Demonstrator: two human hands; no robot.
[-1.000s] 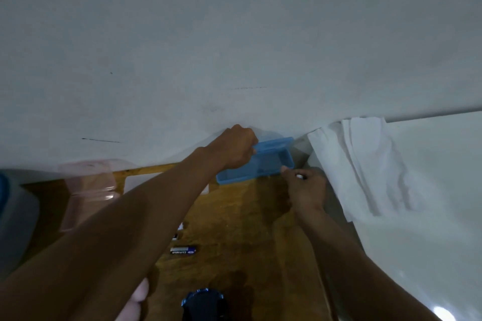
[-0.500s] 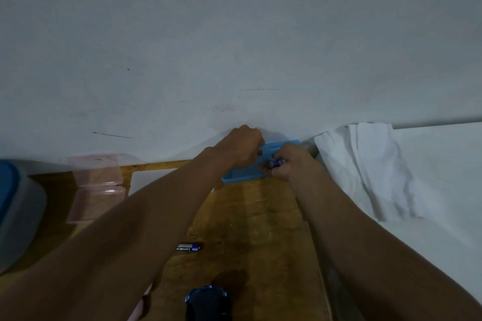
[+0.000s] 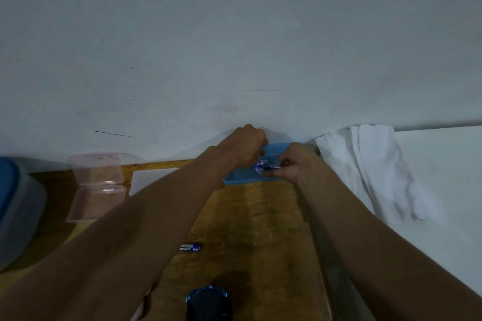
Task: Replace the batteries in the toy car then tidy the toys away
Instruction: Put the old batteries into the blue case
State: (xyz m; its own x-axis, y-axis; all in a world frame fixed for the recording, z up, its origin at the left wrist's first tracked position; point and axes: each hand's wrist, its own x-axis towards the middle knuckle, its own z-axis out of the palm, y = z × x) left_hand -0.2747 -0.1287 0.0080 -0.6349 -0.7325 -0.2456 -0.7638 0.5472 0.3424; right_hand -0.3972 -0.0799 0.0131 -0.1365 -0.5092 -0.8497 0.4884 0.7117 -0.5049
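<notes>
A small blue plastic box (image 3: 241,179) lies at the far end of the wooden table against the wall. My left hand (image 3: 243,147) grips its upper left edge with curled fingers. My right hand (image 3: 290,164) reaches into the box and pinches purple-and-white batteries (image 3: 262,167) there. One more battery (image 3: 190,247) lies loose on the wood nearer to me. The dark toy car (image 3: 208,303) with a blue rim sits at the bottom edge, partly cut off.
A clear pink box (image 3: 97,185) with its lid up stands at the left. A blue-lidded translucent tub (image 3: 18,206) fills the far left. A flat white lid (image 3: 148,178) lies behind my left arm. White cloth (image 3: 370,169) drapes over a white surface at right.
My right hand moved from beside the blue box into it and now pinches batteries. My left hand stays on the box's edge. The view shifted slightly.
</notes>
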